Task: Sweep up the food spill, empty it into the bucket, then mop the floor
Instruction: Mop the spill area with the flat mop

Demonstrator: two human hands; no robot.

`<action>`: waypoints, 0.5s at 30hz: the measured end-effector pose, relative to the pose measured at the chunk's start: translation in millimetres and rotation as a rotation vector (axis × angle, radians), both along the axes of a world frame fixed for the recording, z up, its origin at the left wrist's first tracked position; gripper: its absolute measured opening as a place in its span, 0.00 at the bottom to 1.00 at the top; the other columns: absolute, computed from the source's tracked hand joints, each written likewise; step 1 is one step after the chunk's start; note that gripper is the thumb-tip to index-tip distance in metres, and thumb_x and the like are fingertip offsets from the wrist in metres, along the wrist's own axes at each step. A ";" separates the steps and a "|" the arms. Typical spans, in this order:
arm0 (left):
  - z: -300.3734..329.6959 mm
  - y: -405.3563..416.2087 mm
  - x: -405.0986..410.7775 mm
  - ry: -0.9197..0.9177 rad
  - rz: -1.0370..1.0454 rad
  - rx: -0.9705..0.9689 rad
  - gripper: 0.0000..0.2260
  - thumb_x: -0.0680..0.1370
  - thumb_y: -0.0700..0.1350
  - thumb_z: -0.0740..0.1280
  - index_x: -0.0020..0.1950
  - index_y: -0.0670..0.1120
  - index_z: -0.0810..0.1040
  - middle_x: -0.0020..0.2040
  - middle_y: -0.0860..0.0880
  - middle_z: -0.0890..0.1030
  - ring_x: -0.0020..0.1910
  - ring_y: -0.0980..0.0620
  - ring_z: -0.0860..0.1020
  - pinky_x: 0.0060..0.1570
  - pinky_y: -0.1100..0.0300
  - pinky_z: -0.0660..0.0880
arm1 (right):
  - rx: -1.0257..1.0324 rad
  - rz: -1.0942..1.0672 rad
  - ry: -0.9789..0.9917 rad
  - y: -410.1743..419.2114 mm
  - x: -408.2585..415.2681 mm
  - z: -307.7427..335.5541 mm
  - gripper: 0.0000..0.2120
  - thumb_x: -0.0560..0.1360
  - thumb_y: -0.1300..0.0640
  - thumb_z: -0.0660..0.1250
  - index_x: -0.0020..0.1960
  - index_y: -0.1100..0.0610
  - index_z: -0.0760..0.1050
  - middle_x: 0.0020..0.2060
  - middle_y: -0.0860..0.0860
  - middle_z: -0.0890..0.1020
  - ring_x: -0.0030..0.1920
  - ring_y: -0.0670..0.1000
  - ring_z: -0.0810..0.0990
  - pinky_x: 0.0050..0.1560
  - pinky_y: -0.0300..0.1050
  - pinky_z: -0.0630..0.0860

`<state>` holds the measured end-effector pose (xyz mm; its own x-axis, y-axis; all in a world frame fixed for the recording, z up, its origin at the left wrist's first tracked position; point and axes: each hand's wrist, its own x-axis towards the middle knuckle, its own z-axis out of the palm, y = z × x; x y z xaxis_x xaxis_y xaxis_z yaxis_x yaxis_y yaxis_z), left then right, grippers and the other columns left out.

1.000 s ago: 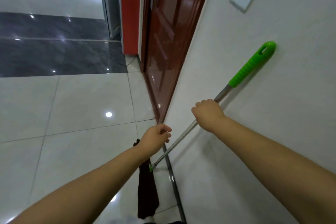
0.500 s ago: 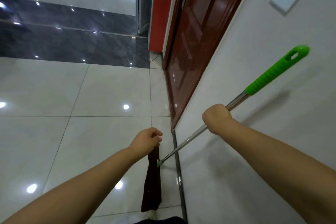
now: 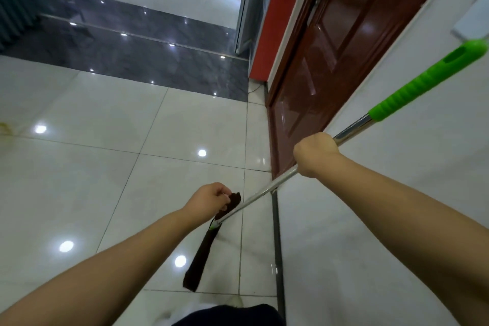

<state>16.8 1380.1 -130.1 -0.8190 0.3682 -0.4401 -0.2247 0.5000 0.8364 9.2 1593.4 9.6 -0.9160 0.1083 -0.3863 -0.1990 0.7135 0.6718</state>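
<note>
A mop slants across the right of the view, with a bright green grip [image 3: 423, 82], a shiny metal pole [image 3: 259, 194] and a flat dark brown mop head [image 3: 201, 259] hanging just over the white tiles. My right hand [image 3: 316, 153] grips the pole below the green grip. Lower down, my left hand [image 3: 209, 200] has its fingers curled and pinches the upper end of the mop head, beside the pole's joint. A yellowish smear [image 3: 5, 128] marks the floor at the far left edge.
A white wall [image 3: 397, 193] with a dark baseboard strip [image 3: 276, 246] runs along the right. A brown door [image 3: 330, 61] and red frame [image 3: 277, 21] stand ahead. A dark grey tile band [image 3: 132, 55] crosses the glossy floor. My dark trousers and white shoe [image 3: 232, 302] show at the bottom.
The mop has come away from the wall and its head has swung left over the tiles. My left hand has closed in on the mop head's upper end. The view has shifted left.
</note>
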 end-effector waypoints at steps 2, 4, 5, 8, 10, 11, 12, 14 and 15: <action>-3.2 -16.0 3.2 -0.018 0.025 0.001 0.06 0.78 0.40 0.63 0.52 0.46 0.77 0.48 0.46 0.81 0.43 0.52 0.80 0.42 0.62 0.75 | -0.033 -0.005 0.010 -17.4 -2.5 0.9 0.11 0.76 0.56 0.61 0.54 0.53 0.79 0.49 0.49 0.81 0.49 0.53 0.80 0.42 0.44 0.71; -8.1 -29.9 5.9 -0.028 0.039 -0.001 0.05 0.77 0.39 0.63 0.51 0.46 0.77 0.45 0.46 0.81 0.41 0.52 0.79 0.44 0.60 0.76 | -0.049 0.001 0.013 -33.4 -5.1 2.6 0.10 0.76 0.55 0.61 0.53 0.53 0.78 0.45 0.49 0.80 0.44 0.53 0.78 0.40 0.43 0.70; -10.8 -35.9 7.2 -0.038 0.046 0.006 0.05 0.77 0.39 0.64 0.50 0.46 0.77 0.44 0.47 0.80 0.40 0.53 0.79 0.43 0.60 0.75 | -0.056 0.005 0.014 -41.7 -6.6 4.9 0.09 0.76 0.54 0.61 0.52 0.53 0.78 0.41 0.49 0.78 0.42 0.53 0.77 0.39 0.44 0.69; -16.3 -51.4 12.0 -0.064 0.056 0.028 0.04 0.78 0.39 0.64 0.49 0.46 0.77 0.45 0.50 0.79 0.39 0.55 0.79 0.37 0.66 0.74 | -0.094 0.010 0.037 -66.3 -12.0 12.5 0.06 0.76 0.53 0.61 0.49 0.53 0.76 0.33 0.49 0.71 0.39 0.52 0.74 0.39 0.45 0.69; -19.6 -60.7 15.1 -0.093 0.075 0.039 0.05 0.78 0.39 0.64 0.47 0.48 0.77 0.44 0.50 0.79 0.39 0.56 0.79 0.37 0.66 0.73 | -0.124 0.019 0.048 -83.5 -15.5 14.3 0.07 0.77 0.52 0.62 0.50 0.52 0.76 0.33 0.49 0.70 0.39 0.52 0.74 0.39 0.45 0.69; -21.0 -65.0 16.3 -0.101 0.085 0.041 0.05 0.78 0.39 0.64 0.46 0.49 0.76 0.44 0.50 0.79 0.39 0.56 0.79 0.37 0.66 0.73 | -0.141 0.029 0.053 -91.8 -17.2 13.8 0.06 0.77 0.52 0.61 0.50 0.52 0.76 0.33 0.48 0.71 0.39 0.52 0.74 0.39 0.45 0.69; -21.3 -69.6 17.3 -0.104 0.094 0.044 0.05 0.78 0.39 0.64 0.46 0.49 0.76 0.44 0.51 0.79 0.39 0.56 0.79 0.37 0.66 0.73 | -0.156 0.039 0.057 -100.2 -19.2 12.6 0.06 0.77 0.52 0.62 0.48 0.53 0.75 0.32 0.49 0.70 0.38 0.52 0.74 0.39 0.45 0.69; -21.8 -80.4 18.5 -0.100 0.111 0.055 0.05 0.78 0.39 0.63 0.47 0.49 0.76 0.45 0.50 0.79 0.39 0.56 0.79 0.39 0.65 0.75 | -0.181 0.047 0.061 -117.9 -23.7 9.3 0.06 0.77 0.52 0.62 0.45 0.53 0.72 0.31 0.49 0.69 0.38 0.53 0.74 0.39 0.45 0.70; -22.0 -86.4 18.3 -0.096 0.120 0.059 0.05 0.78 0.40 0.63 0.47 0.48 0.77 0.45 0.50 0.79 0.39 0.56 0.79 0.40 0.64 0.75 | -0.192 0.046 0.063 -127.2 -26.4 7.4 0.05 0.76 0.52 0.62 0.45 0.53 0.71 0.31 0.49 0.69 0.38 0.53 0.74 0.39 0.45 0.70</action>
